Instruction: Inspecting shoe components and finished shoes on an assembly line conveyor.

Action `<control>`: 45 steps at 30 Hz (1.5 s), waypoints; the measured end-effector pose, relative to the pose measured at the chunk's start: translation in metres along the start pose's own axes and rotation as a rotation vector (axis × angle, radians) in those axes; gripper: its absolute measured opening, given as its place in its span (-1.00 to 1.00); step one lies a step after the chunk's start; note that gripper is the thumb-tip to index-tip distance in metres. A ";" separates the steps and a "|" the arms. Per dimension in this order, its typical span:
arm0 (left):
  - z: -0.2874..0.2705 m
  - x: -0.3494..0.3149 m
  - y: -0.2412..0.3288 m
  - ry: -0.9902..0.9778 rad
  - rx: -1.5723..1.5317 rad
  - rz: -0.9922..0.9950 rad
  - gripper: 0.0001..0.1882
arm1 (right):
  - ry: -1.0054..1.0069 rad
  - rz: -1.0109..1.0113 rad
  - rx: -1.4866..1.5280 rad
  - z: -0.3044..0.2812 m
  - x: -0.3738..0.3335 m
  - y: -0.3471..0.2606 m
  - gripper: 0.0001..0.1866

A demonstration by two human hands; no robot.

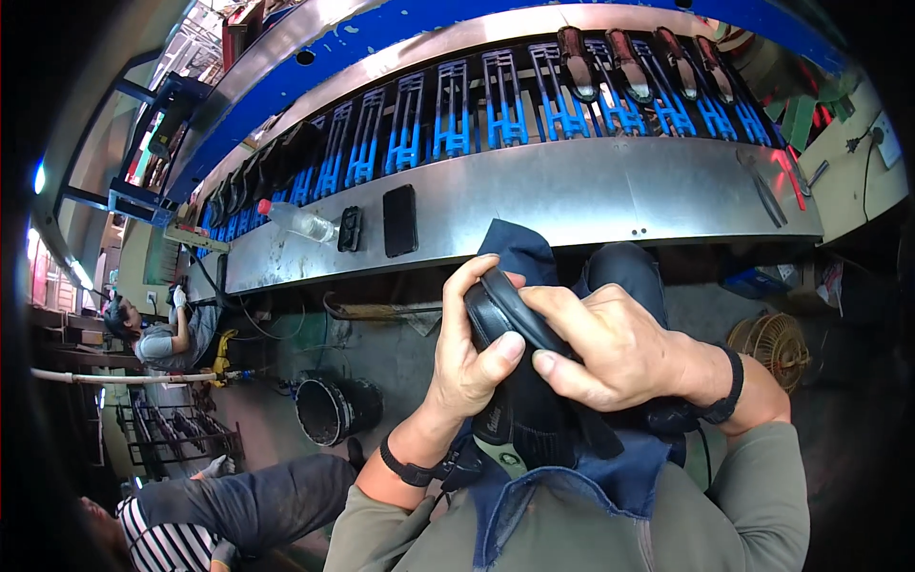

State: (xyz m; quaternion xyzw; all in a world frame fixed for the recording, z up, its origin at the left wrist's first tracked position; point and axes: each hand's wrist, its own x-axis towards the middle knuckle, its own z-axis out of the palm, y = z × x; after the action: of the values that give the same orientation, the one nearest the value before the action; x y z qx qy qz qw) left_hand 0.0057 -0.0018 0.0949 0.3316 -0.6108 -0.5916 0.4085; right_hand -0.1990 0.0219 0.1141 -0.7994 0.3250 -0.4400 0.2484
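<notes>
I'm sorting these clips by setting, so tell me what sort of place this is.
Probably a shoe factory line. A long steel conveyor with blue wire racks carries brown shoes, both hands grip a black shoe upper, and another person works further along the line.

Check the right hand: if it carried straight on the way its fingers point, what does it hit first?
The right hand points toward the person's left, fingers already on the black shoe. Straight on, it would likely first meet the left hand gripping the shoe's other side; depth is unclear.

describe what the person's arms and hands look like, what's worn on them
Both hands are bare, with no gloves. The left hand has a black watch-like band at the wrist. The right hand has a black band at its wrist. Both arms wear olive-grey sleeves pushed back from the wrists.
</notes>
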 end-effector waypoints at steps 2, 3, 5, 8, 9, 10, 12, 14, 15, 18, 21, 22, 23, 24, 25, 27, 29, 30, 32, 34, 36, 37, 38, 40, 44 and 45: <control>-0.003 -0.002 -0.010 0.009 -0.028 -0.041 -0.16 | -0.101 0.109 -0.134 0.000 0.000 -0.014 -0.49; -0.003 -0.003 -0.012 0.020 -0.055 -0.078 -0.16 | -0.166 0.163 -0.165 -0.001 0.000 -0.019 -0.42; -0.002 -0.003 -0.013 0.038 -0.047 -0.110 -0.16 | -0.169 0.173 -0.186 0.001 -0.005 -0.015 -0.28; 0.000 0.000 -0.011 0.054 -0.057 -0.114 -0.15 | -0.333 0.252 -0.016 -0.004 -0.022 -0.004 -0.01; 0.001 0.001 -0.013 0.051 -0.062 -0.122 -0.15 | -0.335 0.261 -0.014 -0.005 -0.026 0.000 -0.01; 0.000 0.003 -0.015 0.043 -0.042 -0.102 -0.14 | -0.308 0.261 0.055 -0.006 -0.028 0.004 -0.03; 0.001 0.007 -0.018 0.034 -0.034 -0.092 -0.13 | -0.257 0.279 0.213 -0.012 -0.024 0.008 -0.05; 0.004 0.009 -0.019 0.039 -0.015 -0.105 -0.14 | -0.245 0.275 0.171 -0.009 -0.023 0.004 -0.06; 0.005 0.009 -0.019 0.051 0.008 -0.108 -0.14 | -0.239 0.260 0.126 -0.006 -0.022 0.002 -0.06; 0.000 0.008 -0.038 0.076 -0.039 -0.167 -0.16 | -0.234 0.293 -0.166 0.006 -0.023 -0.010 -0.06; -0.006 0.010 -0.056 0.084 -0.276 -0.269 -0.15 | -0.160 0.397 -0.249 0.022 -0.044 -0.026 -0.10; -0.015 0.011 -0.070 0.034 -0.464 -0.329 -0.15 | -0.120 0.381 -0.266 0.031 -0.063 -0.032 -0.11; -0.020 0.015 -0.084 -0.024 -0.650 -0.384 -0.15 | -0.075 0.362 -0.288 0.041 -0.085 -0.033 -0.13; -0.019 0.013 -0.093 -0.087 -0.784 -0.370 -0.21 | -0.068 0.330 -0.318 0.044 -0.103 -0.035 -0.21; -0.017 0.013 -0.102 -0.099 -0.789 -0.370 -0.21 | -0.094 0.267 -0.445 0.047 -0.116 -0.031 -0.20; -0.014 0.012 -0.118 -0.133 -0.926 -0.476 -0.28 | -0.080 0.353 -0.489 0.043 -0.123 -0.032 -0.22; -0.008 0.036 -0.133 -0.117 -1.051 -0.567 -0.39 | -0.073 0.259 -0.531 0.044 -0.112 -0.015 -0.21; -0.001 0.050 -0.113 -0.042 -0.895 -0.707 -0.40 | -0.096 0.048 -0.441 0.041 -0.106 0.004 -0.26; 0.010 0.068 -0.080 0.095 -0.671 -0.790 -0.45 | -0.065 -0.231 -0.327 0.035 -0.081 0.024 -0.31; 0.014 0.057 -0.058 0.070 -0.495 -0.801 -0.52 | 0.034 -0.299 -0.259 0.022 -0.053 0.023 -0.32; 0.015 0.035 -0.056 -0.104 -0.506 -0.467 -0.65 | 0.145 -0.078 -0.078 0.006 -0.023 0.000 -0.22; -0.023 0.020 -0.076 -0.308 0.319 -0.191 -0.67 | 0.189 0.081 0.012 0.000 -0.015 -0.009 -0.18; -0.029 0.003 -0.098 -0.168 0.204 -0.233 -0.62 | 0.187 0.243 0.064 -0.002 -0.015 0.001 -0.12; -0.018 -0.004 -0.112 0.040 -0.053 -0.124 -0.55 | 0.068 0.654 0.439 0.010 -0.033 0.068 -0.25; 0.047 0.053 -0.110 0.168 -0.457 -0.318 -0.58 | 0.177 1.067 0.716 0.007 -0.059 0.133 -0.43; 0.047 0.068 -0.108 0.167 -0.509 -0.465 -0.62 | 0.279 1.140 0.804 0.000 -0.057 0.130 -0.42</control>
State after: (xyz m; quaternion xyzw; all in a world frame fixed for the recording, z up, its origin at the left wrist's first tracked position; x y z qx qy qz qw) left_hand -0.0754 -0.0496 -0.0039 0.3967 -0.3165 -0.7728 0.3811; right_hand -0.2610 -0.0226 -0.0062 -0.2875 0.5337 -0.4258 0.6717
